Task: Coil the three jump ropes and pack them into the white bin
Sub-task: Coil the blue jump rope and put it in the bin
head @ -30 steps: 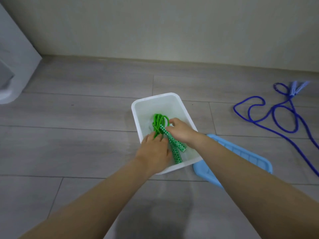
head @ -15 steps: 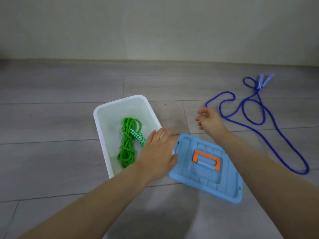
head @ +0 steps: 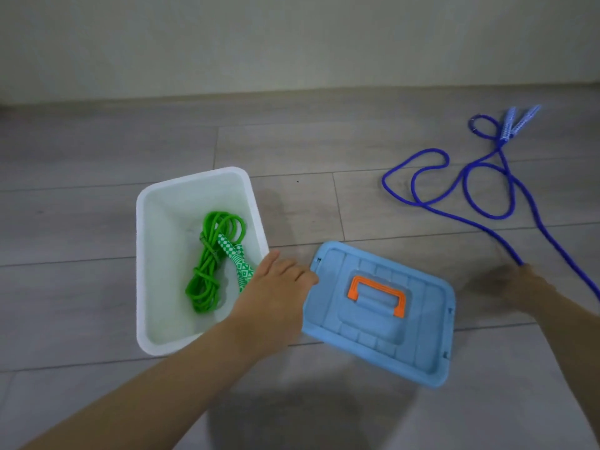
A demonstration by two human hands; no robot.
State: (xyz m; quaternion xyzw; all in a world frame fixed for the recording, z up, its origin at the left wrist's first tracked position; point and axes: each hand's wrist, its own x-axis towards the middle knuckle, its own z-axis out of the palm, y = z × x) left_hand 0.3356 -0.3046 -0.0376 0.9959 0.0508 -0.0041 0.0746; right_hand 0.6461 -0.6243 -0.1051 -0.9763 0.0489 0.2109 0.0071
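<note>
Where grey plank floor meets pale wall, white bin sits.

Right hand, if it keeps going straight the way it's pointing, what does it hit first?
Probably the blue jump rope: the right hand reaches toward the strand on the floor by its fingertips, though blur hides whether they touch.

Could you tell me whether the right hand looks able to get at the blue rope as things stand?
Probably yes: the right hand is already at the blue rope on the bare floor, with nothing between.
</note>
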